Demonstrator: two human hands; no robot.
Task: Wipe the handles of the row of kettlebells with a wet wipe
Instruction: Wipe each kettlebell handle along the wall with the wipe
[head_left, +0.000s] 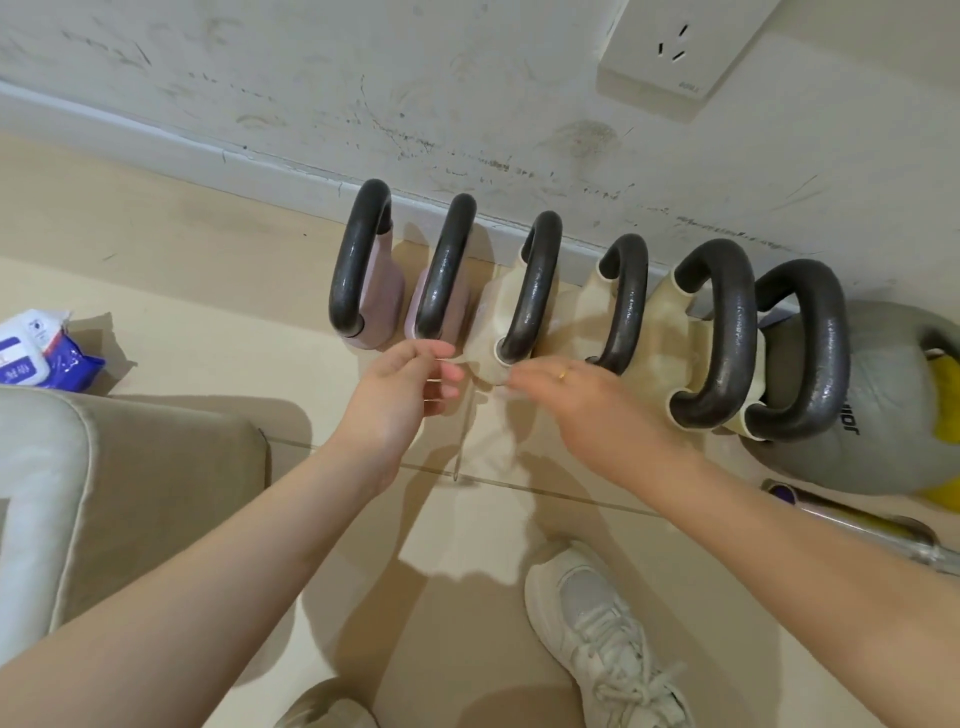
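Several kettlebells with dark handles stand in a row along the white wall: two pink ones, the leftmost handle (358, 260), then cream ones, the third handle (535, 286), and a last handle at the right end (826, 348). A thin, translucent white wet wipe (491, 441) hangs stretched between my two hands just in front of the third kettlebell. My left hand (410, 384) pinches its left top edge. My right hand (576, 395), with a gold ring, pinches the right top edge. The wipe touches no handle.
A blue-and-white wet wipe pack (39, 353) lies on the beige floor at the left. A beige cushion (104, 493) is at lower left. A grey-yellow ball (883, 415) and a metal bar (862, 530) lie at right. My white shoe (608, 634) is below. A wall socket (675, 52) sits above.
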